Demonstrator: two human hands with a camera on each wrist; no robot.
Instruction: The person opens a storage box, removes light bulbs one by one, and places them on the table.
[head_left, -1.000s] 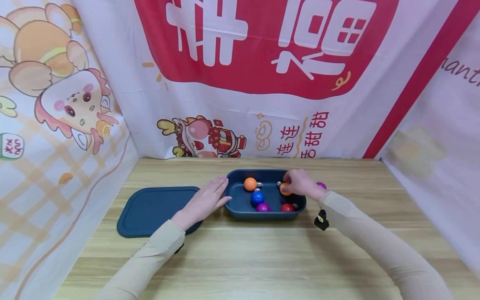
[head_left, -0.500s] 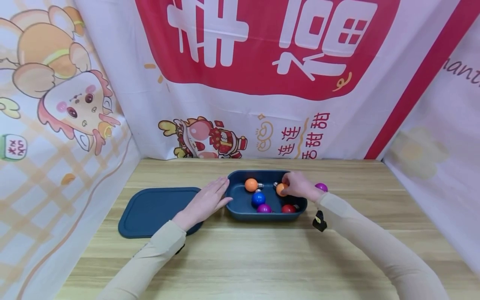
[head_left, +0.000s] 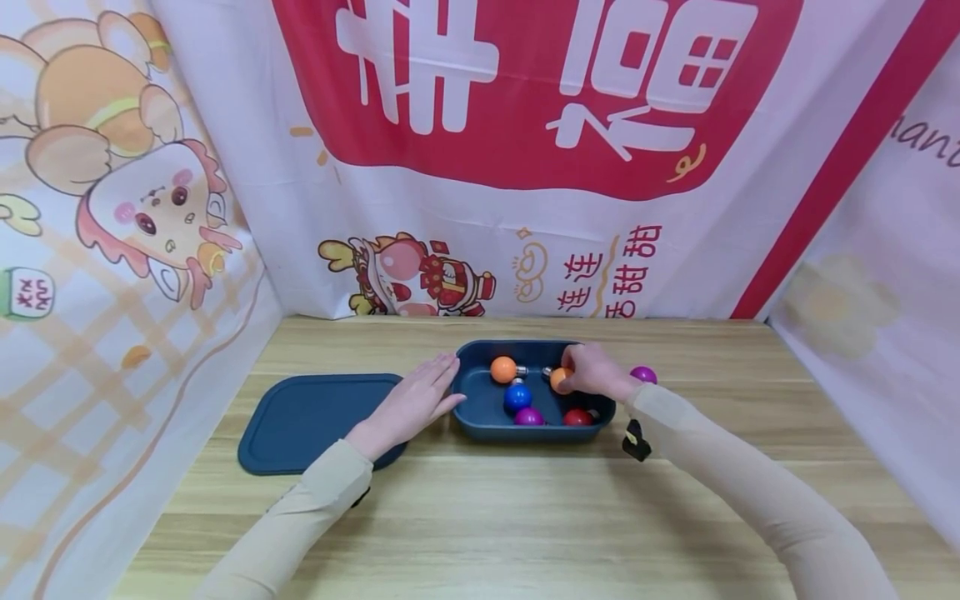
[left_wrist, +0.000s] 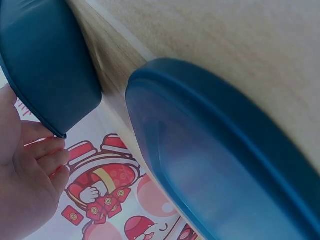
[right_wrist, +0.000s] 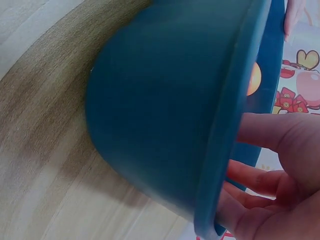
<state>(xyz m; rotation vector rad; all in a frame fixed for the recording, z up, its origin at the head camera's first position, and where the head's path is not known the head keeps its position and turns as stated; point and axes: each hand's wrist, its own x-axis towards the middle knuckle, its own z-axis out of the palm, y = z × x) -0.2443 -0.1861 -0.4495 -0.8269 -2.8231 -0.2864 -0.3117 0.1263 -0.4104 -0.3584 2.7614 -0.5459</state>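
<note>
A dark blue oval-cornered box (head_left: 480,432) stands on the table, holding several small coloured light bulbs. Reaching over its right end, my right hand (head_left: 600,372) pinches an orange light bulb (head_left: 560,381) inside; the wrist view hides those fingertips behind the box wall (right_wrist: 165,100). My left hand (head_left: 412,406) lies with straight fingers against the left end, touching the rim, as the left wrist view also shows. Also in the box are another orange bulb (head_left: 503,369), a blue bulb (head_left: 517,397), a purple bulb (head_left: 529,416) and a red bulb (head_left: 577,417).
A flat dark blue lid (head_left: 311,425) lies on the table left of the box, partly under my left forearm. Another purple bulb (head_left: 643,376) is on the table just beyond my right wrist. Printed cloth (head_left: 525,192) hangs at the back and sides.
My right hand has shifted slightly left with the orange bulb, deeper into the box. The left hand stays at the rim. The view has moved slightly.
</note>
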